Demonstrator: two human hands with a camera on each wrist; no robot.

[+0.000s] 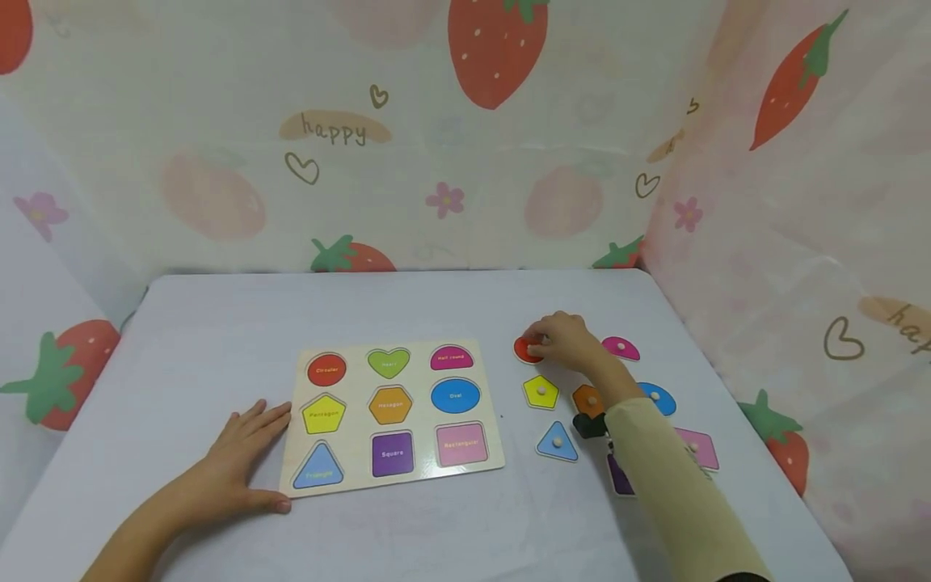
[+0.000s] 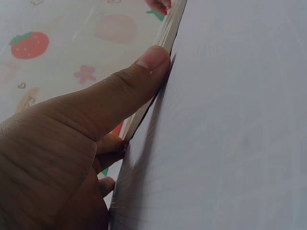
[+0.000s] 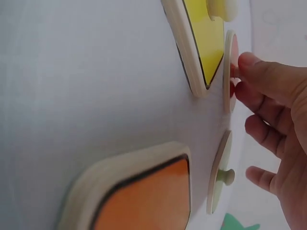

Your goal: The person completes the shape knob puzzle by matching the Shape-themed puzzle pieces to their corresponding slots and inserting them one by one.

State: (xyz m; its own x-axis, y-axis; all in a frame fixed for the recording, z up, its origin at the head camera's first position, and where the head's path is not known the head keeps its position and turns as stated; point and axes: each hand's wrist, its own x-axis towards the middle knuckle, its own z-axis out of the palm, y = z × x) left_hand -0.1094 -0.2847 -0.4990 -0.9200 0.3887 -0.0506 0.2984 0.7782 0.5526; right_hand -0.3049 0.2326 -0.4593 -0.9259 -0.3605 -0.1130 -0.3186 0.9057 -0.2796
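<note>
A wooden shape puzzle board (image 1: 502,404) lies on the white table with all nine coloured slots unfilled. My left hand (image 1: 254,453) rests flat on the table at the board's left front corner. Its thumb (image 2: 144,72) presses against the board's edge (image 2: 169,29). To the right of the board, my right hand (image 1: 545,343) reaches over the loose pieces and pinches the knob of the red circle piece (image 1: 524,350), which still lies on the table. In the right wrist view my fingertips (image 3: 252,64) sit at the red circle piece (image 3: 230,76).
Loose knobbed pieces lie around my right hand: yellow pentagon (image 1: 541,392), orange hexagon (image 1: 586,398), pink half round (image 1: 621,348), blue oval (image 1: 658,399), blue triangle (image 1: 557,443), pink rectangle (image 1: 700,449), purple square (image 1: 618,477). Strawberry-print curtains enclose the table.
</note>
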